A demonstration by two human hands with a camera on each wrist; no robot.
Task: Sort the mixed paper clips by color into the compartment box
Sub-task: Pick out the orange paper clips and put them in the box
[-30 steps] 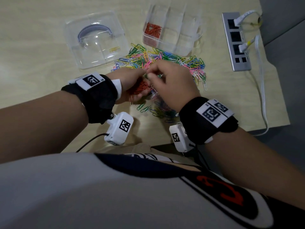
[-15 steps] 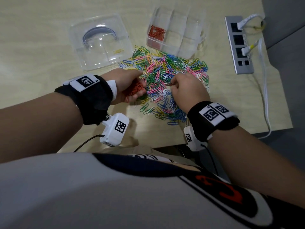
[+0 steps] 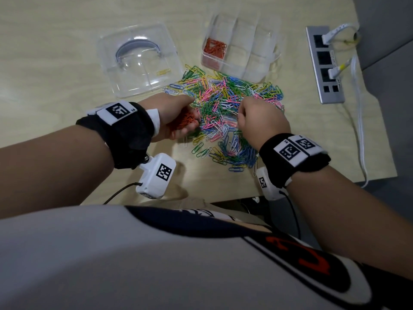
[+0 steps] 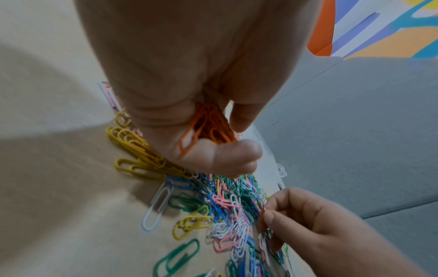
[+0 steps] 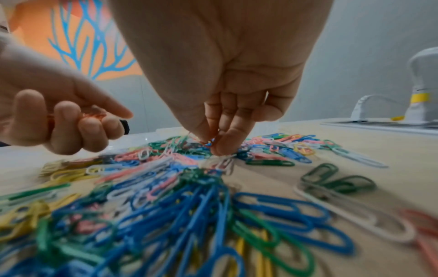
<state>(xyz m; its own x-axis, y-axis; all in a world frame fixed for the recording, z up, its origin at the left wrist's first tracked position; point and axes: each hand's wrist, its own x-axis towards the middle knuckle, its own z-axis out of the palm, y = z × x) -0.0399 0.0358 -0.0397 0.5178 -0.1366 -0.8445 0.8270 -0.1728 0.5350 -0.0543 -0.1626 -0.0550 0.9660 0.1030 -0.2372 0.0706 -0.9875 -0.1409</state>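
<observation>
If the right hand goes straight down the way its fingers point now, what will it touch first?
Most likely the mixed clip pile. The right hand points its fingertips down at it, pinching what looks like an orange clip; the remaining gap is unclear.

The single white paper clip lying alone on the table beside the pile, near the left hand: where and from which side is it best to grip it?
The white paper clip lies flat on the table, apart from the mixed pile. Probably best from straight above, fingers pinching across its two long wires near the middle. Its outer side is bare table, while yellow and green clips lie close on the pile side.
</observation>
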